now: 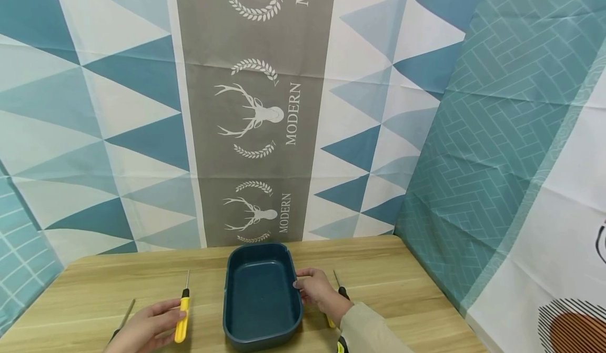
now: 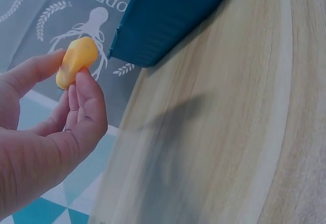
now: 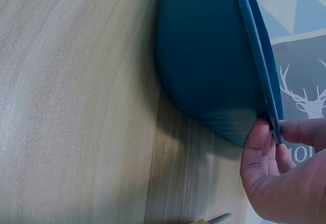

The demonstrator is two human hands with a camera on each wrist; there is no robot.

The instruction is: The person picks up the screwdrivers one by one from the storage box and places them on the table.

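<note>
My left hand [image 1: 150, 325] pinches the yellow handle of a screwdriver [image 1: 183, 311] between thumb and fingers. The tool stands off the table, its metal shaft pointing away from me. In the left wrist view the handle's rounded yellow end [image 2: 79, 56] faces the camera. Right of it sits a dark blue, rounded rectangular bin [image 1: 261, 300] with nothing in it. My right hand [image 1: 318, 289] grips the bin's right rim, thumb on one side of the wall and fingers on the other. The right wrist view shows this hold on the rim [image 3: 257, 56].
Another screwdriver [image 1: 125, 315] lies partly hidden behind my left hand. A yellow-and-black screwdriver [image 1: 342, 290] lies on the wooden table [image 1: 379, 279], partly covered by my right wrist. A patterned cloth [image 1: 255, 158] hangs along the table's back edge, and a teal cloth [image 1: 483, 148] on the right.
</note>
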